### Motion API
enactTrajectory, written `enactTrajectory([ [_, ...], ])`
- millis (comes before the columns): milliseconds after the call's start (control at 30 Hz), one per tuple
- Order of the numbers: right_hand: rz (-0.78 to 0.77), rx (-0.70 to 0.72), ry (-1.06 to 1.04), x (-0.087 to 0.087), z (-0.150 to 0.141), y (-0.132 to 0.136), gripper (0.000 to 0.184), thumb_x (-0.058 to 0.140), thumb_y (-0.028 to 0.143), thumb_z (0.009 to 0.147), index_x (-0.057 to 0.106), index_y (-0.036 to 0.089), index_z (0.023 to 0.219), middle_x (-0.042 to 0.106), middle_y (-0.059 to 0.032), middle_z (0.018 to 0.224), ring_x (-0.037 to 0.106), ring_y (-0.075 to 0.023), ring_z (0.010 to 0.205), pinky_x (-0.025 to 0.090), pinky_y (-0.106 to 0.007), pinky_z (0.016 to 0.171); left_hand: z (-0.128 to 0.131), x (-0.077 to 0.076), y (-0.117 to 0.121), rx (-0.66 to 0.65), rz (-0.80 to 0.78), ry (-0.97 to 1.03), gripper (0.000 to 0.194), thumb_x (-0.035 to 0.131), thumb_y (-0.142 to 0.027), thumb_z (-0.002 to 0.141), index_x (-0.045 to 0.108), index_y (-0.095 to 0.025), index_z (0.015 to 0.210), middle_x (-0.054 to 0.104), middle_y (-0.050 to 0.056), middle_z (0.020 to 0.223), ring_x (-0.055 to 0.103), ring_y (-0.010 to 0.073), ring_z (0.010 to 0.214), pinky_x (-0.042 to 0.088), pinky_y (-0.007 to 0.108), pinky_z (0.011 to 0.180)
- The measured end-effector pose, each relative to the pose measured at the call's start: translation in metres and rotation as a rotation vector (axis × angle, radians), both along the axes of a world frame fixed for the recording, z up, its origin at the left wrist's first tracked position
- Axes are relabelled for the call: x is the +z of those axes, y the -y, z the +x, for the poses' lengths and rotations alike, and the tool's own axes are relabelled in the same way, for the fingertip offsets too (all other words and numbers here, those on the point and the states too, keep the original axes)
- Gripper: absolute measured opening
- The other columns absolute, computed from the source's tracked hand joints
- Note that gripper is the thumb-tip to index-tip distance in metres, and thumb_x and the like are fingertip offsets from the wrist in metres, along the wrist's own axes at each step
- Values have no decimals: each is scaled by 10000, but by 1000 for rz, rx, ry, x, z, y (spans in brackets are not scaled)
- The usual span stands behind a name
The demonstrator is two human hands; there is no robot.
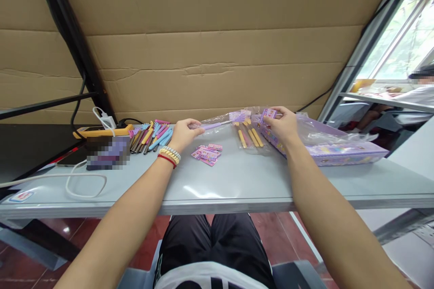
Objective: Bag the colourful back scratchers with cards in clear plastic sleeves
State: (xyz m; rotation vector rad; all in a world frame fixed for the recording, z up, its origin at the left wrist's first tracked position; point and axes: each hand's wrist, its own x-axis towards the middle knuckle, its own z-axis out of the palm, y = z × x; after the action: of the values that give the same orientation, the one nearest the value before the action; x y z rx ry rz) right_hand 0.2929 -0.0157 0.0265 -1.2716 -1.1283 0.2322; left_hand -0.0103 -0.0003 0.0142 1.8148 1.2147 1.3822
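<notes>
My left hand [185, 135] pinches the near end of a slim purple pen-like stick [212, 125], which lies in or under clear plastic film. Its far end runs toward a purple piece by the bag. My right hand [283, 124] is closed on a small purple printed card [269, 115], held above the clear plastic bag [267, 144]. Several yellow-handled sticks [252, 135] show through that bag on the table. Between my arms lies a loose pile of small pink-purple cards [206, 154].
A purple printed box [349, 153] with plastic film over it stands at the right. Several coloured pens [152, 136] are heaped left of my left hand. Farther left are a white cable [84, 195] and a yellow-edged device [101, 131]. Cardboard [217, 45] walls the table's back.
</notes>
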Motion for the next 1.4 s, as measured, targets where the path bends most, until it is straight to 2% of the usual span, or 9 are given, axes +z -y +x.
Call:
enactTrajectory([
  [167, -54, 31, 11, 0, -3, 3, 252, 661, 154, 572, 611, 174, 818, 606, -6, 650, 534, -144, 533, 439, -267, 503, 3, 4, 3, -44, -19, 336, 461, 786, -256, 506, 626, -143, 924, 630, -19, 622, 585, 139, 608, 467, 286, 630],
  [267, -127, 12, 18, 4, -8, 8, 207, 683, 176, 582, 593, 170, 769, 583, 1, 599, 511, -136, 500, 421, -265, 489, 4, 5, 0, -52, -30, 539, 443, 793, -259, 480, 595, -143, 859, 604, -31, 634, 572, 118, 586, 472, 276, 605],
  [400, -198, 43, 43, 6, -12, 13, 161, 683, 192, 571, 559, 169, 671, 550, 14, 559, 496, -124, 487, 391, -246, 466, 2, 6, -4, -38, -27, 659, 402, 797, -283, 483, 586, -144, 795, 577, -33, 625, 561, 106, 569, 466, 261, 561],
  [567, -159, 165, 24, 4, -11, 14, 158, 623, 159, 522, 469, 178, 550, 485, 32, 499, 489, -112, 508, 393, -225, 479, -1, 8, -3, -83, -13, 678, 384, 793, -290, 475, 589, -151, 770, 587, -26, 632, 605, 121, 603, 492, 263, 581],
  [767, -155, 253, -40, 3, -11, 12, 244, 609, 123, 494, 387, 195, 565, 458, 45, 494, 524, -124, 510, 431, -223, 460, -1, 10, 0, -116, -20, 682, 371, 795, -281, 473, 583, -155, 750, 584, -30, 612, 622, 133, 595, 509, 275, 579],
  [900, -161, 307, -146, 0, -8, 8, 330, 676, 98, 493, 438, 202, 696, 581, 9, 619, 608, -177, 562, 515, -289, 484, -2, 8, -3, -102, -12, 698, 367, 799, -264, 484, 595, -148, 767, 597, -24, 630, 625, 129, 608, 516, 269, 584],
  [1067, -183, 347, -158, -4, -4, 4, 530, 716, 82, 498, 594, 188, 1003, 644, -17, 734, 652, -222, 644, 566, -348, 536, -3, 6, -5, -43, 4, 666, 346, 784, -288, 530, 612, -141, 791, 619, 0, 661, 631, 138, 629, 521, 271, 580],
  [1233, -254, 465, -137, -5, -1, 3, 403, 718, 163, 558, 653, 160, 956, 679, -46, 767, 670, -215, 664, 564, -309, 545, -3, 6, -6, -20, -1, 663, 332, 775, -281, 543, 612, -141, 795, 622, 6, 677, 637, 143, 639, 520, 269, 579],
  [1400, -261, 459, -64, -8, 1, 1, 247, 700, 183, 558, 661, 137, 797, 657, -46, 704, 661, -205, 660, 547, -269, 509, -3, 6, -7, -31, 7, 680, 313, 778, -256, 539, 610, -138, 774, 620, 7, 665, 638, 148, 622, 515, 266, 562],
])
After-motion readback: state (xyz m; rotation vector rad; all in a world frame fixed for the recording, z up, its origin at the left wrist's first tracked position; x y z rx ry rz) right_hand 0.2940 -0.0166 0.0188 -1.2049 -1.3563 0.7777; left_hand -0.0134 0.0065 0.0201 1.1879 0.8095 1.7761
